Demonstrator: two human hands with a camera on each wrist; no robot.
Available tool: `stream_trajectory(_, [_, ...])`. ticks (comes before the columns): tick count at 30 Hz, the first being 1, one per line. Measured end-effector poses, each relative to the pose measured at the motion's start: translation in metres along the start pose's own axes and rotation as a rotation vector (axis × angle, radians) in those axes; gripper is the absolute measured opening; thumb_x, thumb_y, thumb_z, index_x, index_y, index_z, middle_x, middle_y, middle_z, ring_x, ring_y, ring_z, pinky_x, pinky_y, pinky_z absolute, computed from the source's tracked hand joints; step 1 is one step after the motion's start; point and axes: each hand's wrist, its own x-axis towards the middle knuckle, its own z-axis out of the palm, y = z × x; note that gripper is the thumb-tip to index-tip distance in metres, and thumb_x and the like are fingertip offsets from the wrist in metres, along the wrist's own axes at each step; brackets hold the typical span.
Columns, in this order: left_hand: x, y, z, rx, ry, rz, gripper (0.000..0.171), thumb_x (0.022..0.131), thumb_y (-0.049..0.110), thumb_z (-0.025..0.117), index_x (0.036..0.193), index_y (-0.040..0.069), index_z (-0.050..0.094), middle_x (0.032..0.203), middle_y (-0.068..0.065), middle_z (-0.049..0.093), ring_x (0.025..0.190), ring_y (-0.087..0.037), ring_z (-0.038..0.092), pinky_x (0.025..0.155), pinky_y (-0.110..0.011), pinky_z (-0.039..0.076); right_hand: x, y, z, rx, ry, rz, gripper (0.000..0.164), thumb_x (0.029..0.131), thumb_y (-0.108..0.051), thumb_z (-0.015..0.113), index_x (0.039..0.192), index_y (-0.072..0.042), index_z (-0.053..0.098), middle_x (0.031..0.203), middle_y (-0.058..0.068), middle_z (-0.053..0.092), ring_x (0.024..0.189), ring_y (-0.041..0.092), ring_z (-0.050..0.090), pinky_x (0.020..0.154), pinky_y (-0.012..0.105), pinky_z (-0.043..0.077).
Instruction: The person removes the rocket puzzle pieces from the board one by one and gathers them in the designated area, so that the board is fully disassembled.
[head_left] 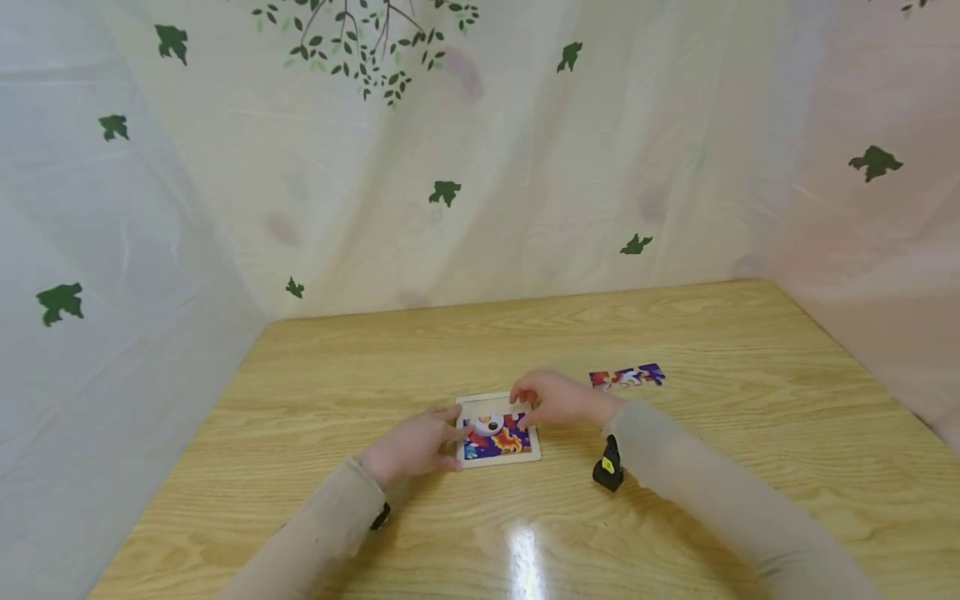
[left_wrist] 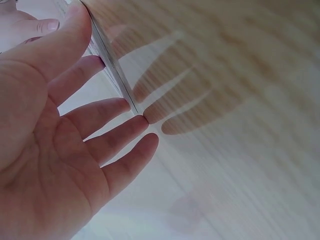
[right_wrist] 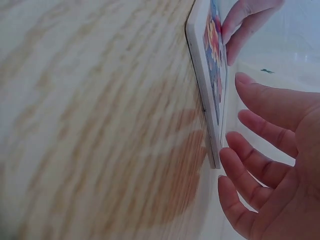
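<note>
A small jigsaw tray [head_left: 536, 446] with a pale rim lies flat on the table. Joined puzzle pieces [head_left: 501, 443], purple, orange and white, fill its near part, while a bare strip shows along the far side. My left hand [head_left: 412, 448] is at the tray's left edge; in the left wrist view its extended fingers [left_wrist: 117, 135] reach that edge. Over the far right part of the tray is my right hand [head_left: 558, 398], fingers loosely bent. The right wrist view shows nothing between its thumb and fingers [right_wrist: 255, 172], close beside the tray's edge.
Several loose puzzle pieces [head_left: 630, 377] lie in a row on the wooden table [head_left: 360, 358], beyond and right of the right hand. A pale curtain [head_left: 510, 217] with green leaf shapes hangs behind the table and along both sides. Each wrist carries a black camera mount [head_left: 608, 471].
</note>
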Motion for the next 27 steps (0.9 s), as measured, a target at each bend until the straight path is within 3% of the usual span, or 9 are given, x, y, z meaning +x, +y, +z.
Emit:
stream_trajectory(15, [-0.0009, 0.0016, -0.0008, 0.004, 0.004, -0.001, 0.053, 0.084, 0.033, 0.07, 0.13, 0.012, 0.057, 0.148, -0.02, 0.037, 0.132, -0.038, 0.041, 0.11, -0.047, 0.034, 0.0058, -0.0092, 0.0023, -0.064, -0.046, 0.073, 0.024, 0.08, -0.016, 0.076, 0.102, -0.011, 0.067, 0.092, -0.002, 0.059, 0.083, 0.013, 0.051, 0.079, 0.03, 0.046])
stream_trajectory(27, [-0.0031, 0.0027, -0.0021, -0.002, 0.004, 0.009, 0.052, 0.084, 0.032, 0.07, 0.131, 0.012, 0.057, 0.148, -0.02, 0.037, 0.133, -0.038, 0.04, 0.111, -0.048, 0.033, 0.0056, -0.0093, 0.0072, -0.043, -0.032, 0.035, 0.014, 0.081, -0.012, 0.075, 0.091, -0.01, 0.066, 0.082, -0.002, 0.057, 0.076, 0.012, 0.049, 0.07, 0.026, 0.044])
